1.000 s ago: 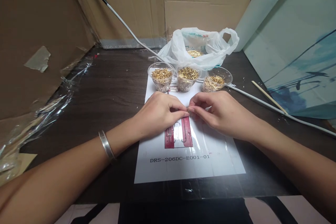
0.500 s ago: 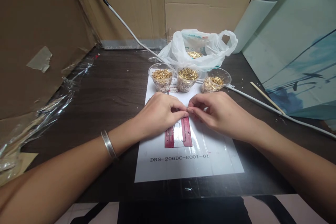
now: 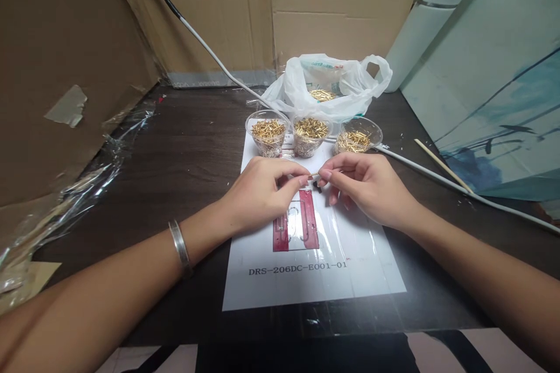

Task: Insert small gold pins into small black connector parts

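My left hand [image 3: 262, 192] and my right hand [image 3: 365, 183] meet fingertip to fingertip just above a white sheet [image 3: 312, 256] marked DRS-206DC-E001-01. Both pinch a thin gold pin [image 3: 314, 175] held level between them. A small dark piece [image 3: 315, 185] shows just under the pin; I cannot tell whether it is held. Below the fingers lies a red fixture [image 3: 297, 227] on the sheet. Three clear cups of gold pins [image 3: 268, 133] [image 3: 310, 134] [image 3: 356, 140] stand in a row just beyond my hands. A silver bangle [image 3: 180, 246] is on my left wrist.
A white plastic bag [image 3: 332, 84] with more gold pins sits behind the cups. A white cable [image 3: 437, 172] runs across the dark table, and a wooden stick [image 3: 441, 166] lies at right. Cardboard walls [image 3: 227, 17] enclose the back and left; crumpled clear film [image 3: 79, 186] lies at left.
Both hands have lifted slightly off the sheet and parted a little, so the gold pin now shows between the fingertips. The view has tilted slightly.
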